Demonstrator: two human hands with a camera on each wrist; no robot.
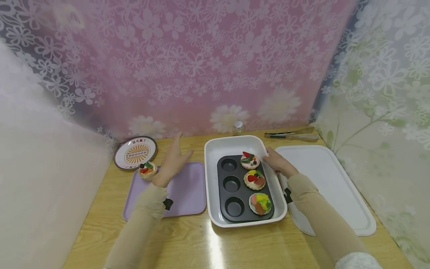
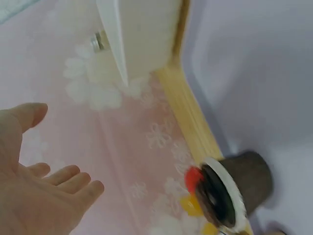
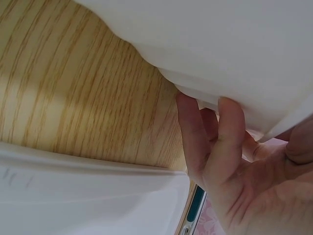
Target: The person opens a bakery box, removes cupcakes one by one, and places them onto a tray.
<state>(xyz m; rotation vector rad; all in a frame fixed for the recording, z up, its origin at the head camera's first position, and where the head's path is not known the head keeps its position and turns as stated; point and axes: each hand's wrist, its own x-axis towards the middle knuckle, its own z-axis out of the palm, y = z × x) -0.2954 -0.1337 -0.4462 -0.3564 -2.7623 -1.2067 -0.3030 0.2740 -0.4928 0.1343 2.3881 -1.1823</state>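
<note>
A white rectangular basin holds a dark muffin tin. In the tin's right column sit three fruit-topped cupcakes: a pink one, a middle one and a front one. The left column's cups hold nothing. My right hand grips the basin's right side, its fingertips against the outer wall and the thumb near the rim. My left hand hovers over the purple tray, fingers extended, holding nothing. Beside it, another fruit-topped cupcake stands at the tray's back left, in a dark cup.
A patterned plate lies at the back left. Behind the basin stands a small lidded jar. Tongs lie along the back right edge. A white tray is right of the basin, partly under my right arm. Walls border the table.
</note>
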